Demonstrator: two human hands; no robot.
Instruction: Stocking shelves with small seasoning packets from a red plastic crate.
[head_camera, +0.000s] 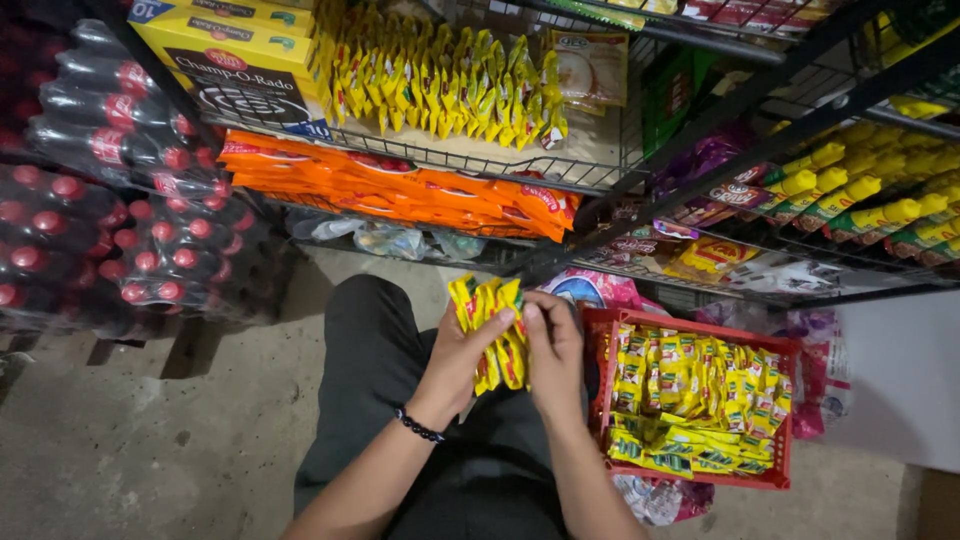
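My left hand (462, 355) and my right hand (553, 352) together grip a stack of small yellow sachets (490, 312) held upright above my lap. The left hand wears a black bead bracelet (418, 425). Just to the right of my right hand sits a red plastic crate (690, 478) filled with several more yellow sachets (695, 395). On the wire shelf (480, 160) above, a row of the same yellow sachets (440, 80) stands on edge.
Orange packets (400, 190) lie on the shelf below the yellow row. Shrink-wrapped dark bottles with red caps (110, 200) are stacked at the left. Yellow-capped bottles (860, 200) fill the rack at the right. Yellow boxes (230, 50) sit top left. Concrete floor (150, 450) lies lower left.
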